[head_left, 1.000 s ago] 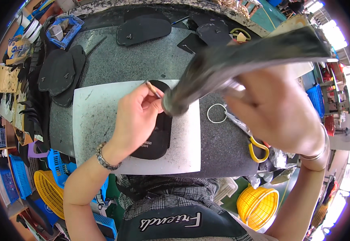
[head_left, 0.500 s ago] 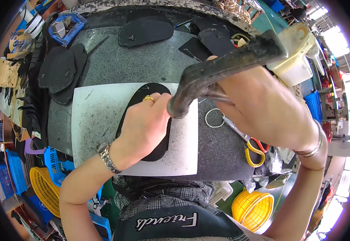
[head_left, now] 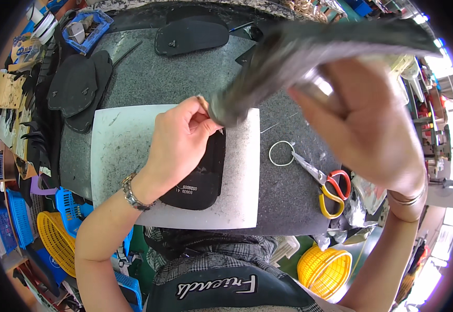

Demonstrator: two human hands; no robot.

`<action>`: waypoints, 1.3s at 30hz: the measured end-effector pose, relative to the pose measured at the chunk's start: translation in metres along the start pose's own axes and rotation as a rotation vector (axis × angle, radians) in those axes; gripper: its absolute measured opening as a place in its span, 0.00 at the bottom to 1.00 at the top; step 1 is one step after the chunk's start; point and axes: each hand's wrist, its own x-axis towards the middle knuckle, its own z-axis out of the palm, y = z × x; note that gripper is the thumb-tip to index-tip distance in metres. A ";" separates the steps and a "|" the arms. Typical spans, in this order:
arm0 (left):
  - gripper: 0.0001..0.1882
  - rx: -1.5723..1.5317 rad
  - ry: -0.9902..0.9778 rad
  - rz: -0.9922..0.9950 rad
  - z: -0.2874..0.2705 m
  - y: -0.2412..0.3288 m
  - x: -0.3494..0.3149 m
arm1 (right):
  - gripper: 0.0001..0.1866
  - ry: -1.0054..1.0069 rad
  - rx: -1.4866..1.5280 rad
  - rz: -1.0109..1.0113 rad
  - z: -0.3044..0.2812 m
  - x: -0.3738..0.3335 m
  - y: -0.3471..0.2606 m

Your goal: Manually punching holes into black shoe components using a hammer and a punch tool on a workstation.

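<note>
A black insole-shaped piece lies on a white board in front of me, partly under my left hand. The fingertips of that hand are pinched together over the piece's upper part. Whatever they hold is too hidden to make out. My right hand, raised and smeared by motion, is closed around the grip of a dark, curved hammer. The hammer's head hangs over the board, its rounded end overlapping my left fingertips in the view. I cannot tell whether they touch.
Right of the board lie scissors with red and yellow handles and a pale ring. Black pieces lie at the back, more at left. A blue crate stands far left, a yellow basket below right.
The hammer and my right hand have swung up and to the right. My left hand has shifted slightly up and left, uncovering the lower part of the black piece.
</note>
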 end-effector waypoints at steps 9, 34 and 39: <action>0.05 -0.190 0.030 -0.113 0.003 -0.004 0.006 | 0.14 -0.125 -0.277 -0.223 -0.004 0.012 0.016; 0.04 -0.001 0.067 0.009 0.004 -0.003 0.011 | 0.10 -0.089 -0.167 -0.421 0.002 0.029 0.038; 0.06 -0.064 0.019 -0.001 0.005 -0.002 0.011 | 0.10 0.083 -0.106 -0.458 0.010 0.028 0.034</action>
